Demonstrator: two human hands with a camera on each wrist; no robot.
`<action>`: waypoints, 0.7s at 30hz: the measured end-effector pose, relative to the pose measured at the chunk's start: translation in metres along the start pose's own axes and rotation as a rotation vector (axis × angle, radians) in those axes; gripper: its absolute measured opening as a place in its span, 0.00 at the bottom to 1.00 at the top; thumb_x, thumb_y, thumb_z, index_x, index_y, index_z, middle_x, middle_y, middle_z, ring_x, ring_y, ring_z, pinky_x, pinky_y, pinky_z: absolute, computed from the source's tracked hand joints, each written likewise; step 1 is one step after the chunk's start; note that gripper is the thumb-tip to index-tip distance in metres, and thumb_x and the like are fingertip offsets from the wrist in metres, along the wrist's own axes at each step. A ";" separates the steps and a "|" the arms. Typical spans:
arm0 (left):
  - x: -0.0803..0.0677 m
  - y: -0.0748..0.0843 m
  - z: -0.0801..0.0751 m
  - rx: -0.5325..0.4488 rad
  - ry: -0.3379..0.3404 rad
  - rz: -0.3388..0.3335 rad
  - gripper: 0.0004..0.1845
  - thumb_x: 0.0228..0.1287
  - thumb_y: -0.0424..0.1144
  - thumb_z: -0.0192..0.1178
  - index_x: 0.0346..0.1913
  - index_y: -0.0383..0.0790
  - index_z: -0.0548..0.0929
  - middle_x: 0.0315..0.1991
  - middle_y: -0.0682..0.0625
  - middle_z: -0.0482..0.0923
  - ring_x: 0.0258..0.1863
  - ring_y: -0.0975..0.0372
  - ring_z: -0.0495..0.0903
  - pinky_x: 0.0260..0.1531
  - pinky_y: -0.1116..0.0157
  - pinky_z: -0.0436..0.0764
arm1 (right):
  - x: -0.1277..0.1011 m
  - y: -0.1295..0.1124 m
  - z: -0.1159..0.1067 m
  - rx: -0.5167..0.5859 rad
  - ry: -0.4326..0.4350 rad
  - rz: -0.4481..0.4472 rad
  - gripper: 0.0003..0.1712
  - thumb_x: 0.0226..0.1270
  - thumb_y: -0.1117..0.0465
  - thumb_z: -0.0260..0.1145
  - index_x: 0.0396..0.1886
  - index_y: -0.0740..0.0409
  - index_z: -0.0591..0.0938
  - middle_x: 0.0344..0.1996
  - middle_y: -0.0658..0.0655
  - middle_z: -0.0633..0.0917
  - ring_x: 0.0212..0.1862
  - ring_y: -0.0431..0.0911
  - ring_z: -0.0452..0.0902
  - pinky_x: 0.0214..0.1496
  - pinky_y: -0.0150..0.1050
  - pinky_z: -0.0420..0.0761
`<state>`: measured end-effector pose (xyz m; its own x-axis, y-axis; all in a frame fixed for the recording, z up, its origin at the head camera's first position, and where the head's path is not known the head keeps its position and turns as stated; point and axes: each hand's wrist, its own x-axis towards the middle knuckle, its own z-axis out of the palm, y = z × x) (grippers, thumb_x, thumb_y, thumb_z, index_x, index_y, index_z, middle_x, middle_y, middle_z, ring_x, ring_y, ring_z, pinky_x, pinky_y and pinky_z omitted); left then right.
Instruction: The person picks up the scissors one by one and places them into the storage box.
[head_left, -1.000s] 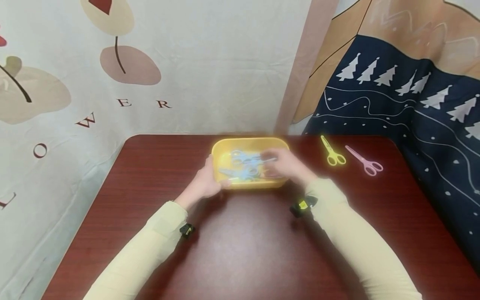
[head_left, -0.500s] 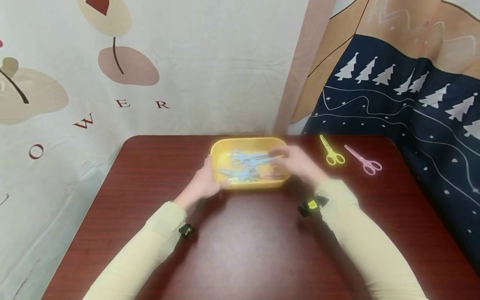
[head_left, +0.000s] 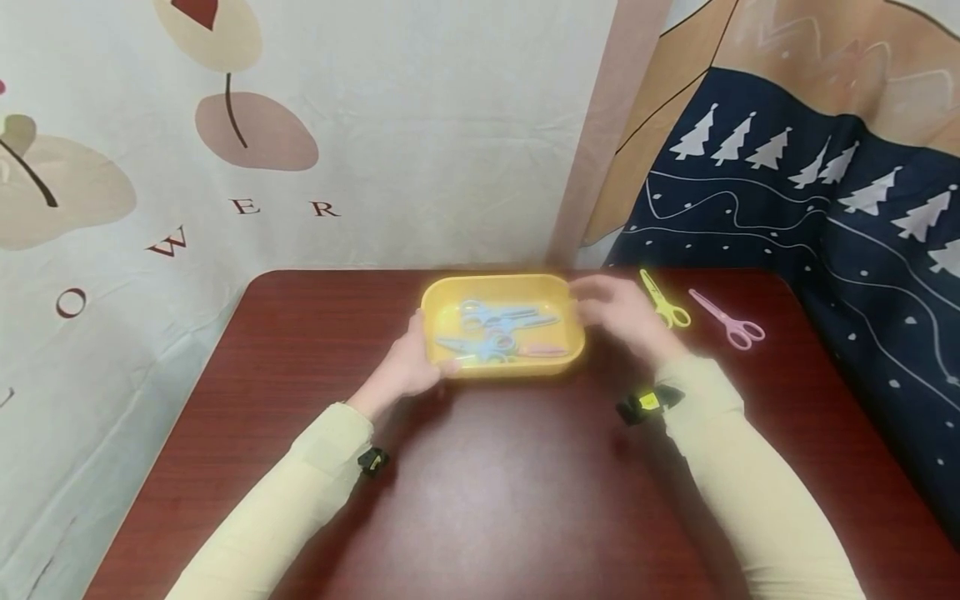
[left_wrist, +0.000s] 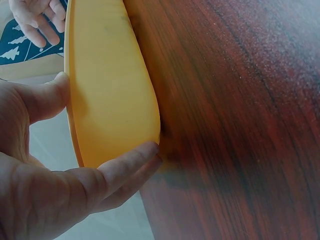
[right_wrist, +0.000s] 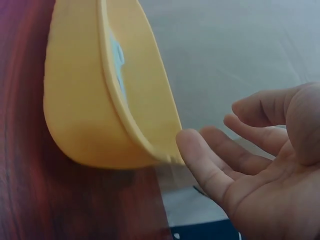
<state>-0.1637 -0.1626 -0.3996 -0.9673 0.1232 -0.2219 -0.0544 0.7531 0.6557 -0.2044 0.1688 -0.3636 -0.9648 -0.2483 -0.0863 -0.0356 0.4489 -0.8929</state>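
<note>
1. We see one dark red wooden table, the largest item, bearing everything else; two printed cloths hang behind it.
2. One yellow tray stands near the table's far edge, at centre. It appears once more in each wrist view — from the left wrist as its outer wall, from the right wrist as its rim and underside.
3. We count two hands. The left hand grips the tray's near left corner: thumb on the rim, fingers curled under the wall. The right hand hovers just beside the tray's right end, fingers loosely spread and lightly bent, holding nothing and touching nothing.
4. Inside the tray we count two blue scissors — one behind the other, handles near the middle — and one pink pair lying along the near right wall.
5. Outside the tray, on the bare table to the right, lie two more pairs: one yellow scissors, partly behind the right hand, and one pink scissors, well apart from the tray.
</note>
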 end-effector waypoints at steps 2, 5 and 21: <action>0.000 0.000 0.000 -0.001 0.000 0.003 0.59 0.63 0.40 0.69 0.80 0.24 0.36 0.80 0.26 0.45 0.78 0.38 0.55 0.78 0.47 0.55 | -0.001 0.002 -0.005 0.004 0.018 -0.023 0.24 0.68 0.59 0.71 0.63 0.51 0.83 0.59 0.54 0.85 0.61 0.48 0.77 0.68 0.50 0.75; 0.000 0.001 0.000 -0.001 0.001 0.007 0.60 0.62 0.40 0.70 0.81 0.25 0.36 0.80 0.27 0.46 0.77 0.38 0.57 0.77 0.47 0.56 | -0.003 0.005 -0.012 -0.012 0.041 -0.048 0.24 0.69 0.60 0.71 0.64 0.53 0.83 0.59 0.56 0.85 0.60 0.49 0.79 0.67 0.51 0.77; 0.001 0.001 0.001 0.005 0.004 0.013 0.60 0.62 0.40 0.70 0.81 0.25 0.37 0.80 0.27 0.47 0.76 0.38 0.58 0.77 0.46 0.57 | -0.011 0.037 -0.026 -0.096 0.124 -0.056 0.27 0.73 0.64 0.64 0.71 0.61 0.76 0.63 0.65 0.82 0.64 0.57 0.77 0.69 0.56 0.75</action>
<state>-0.1645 -0.1615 -0.3997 -0.9688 0.1309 -0.2102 -0.0401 0.7547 0.6549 -0.2020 0.2103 -0.3847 -0.9852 -0.1698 0.0229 -0.1091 0.5190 -0.8478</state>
